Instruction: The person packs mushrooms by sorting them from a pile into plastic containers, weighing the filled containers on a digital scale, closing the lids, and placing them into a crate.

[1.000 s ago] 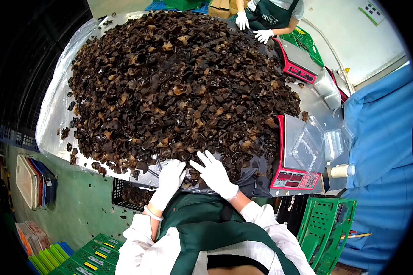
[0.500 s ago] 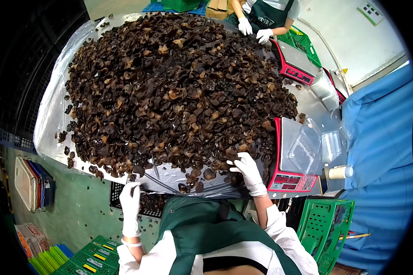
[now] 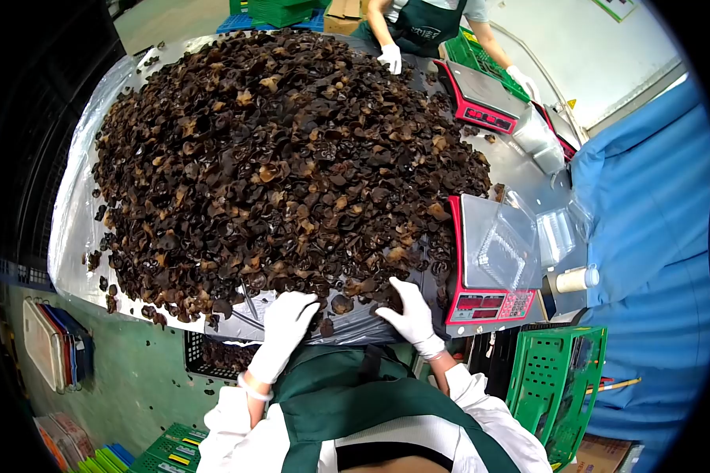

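A big heap of dark brown wood ear mushrooms (image 3: 284,165) covers most of the table. At its near edge, my white-gloved left hand (image 3: 286,325) reaches over the table's rim, fingers stretched toward a few loose pieces, with a narrow gap between thumb and forefinger. My right hand (image 3: 414,319), also gloved in white, is at the heap's near right edge. Its thumb and fingers are spread apart, with dark pieces lying beside the fingertips. A single round mushroom piece (image 3: 341,304) lies on the plastic sheet between my hands.
Right of my right hand stands a red scale (image 3: 493,306) with a clear plastic box (image 3: 502,256) on it. Another red scale (image 3: 485,118) is farther back, near a co-worker's gloved hand (image 3: 390,58). Below the table are a black crate (image 3: 205,356) and green crates (image 3: 556,378).
My left hand has moved right and in over the table edge. My right hand has shifted slightly left and opened wider. The co-worker's hands have moved apart, one reaching toward the boxes.
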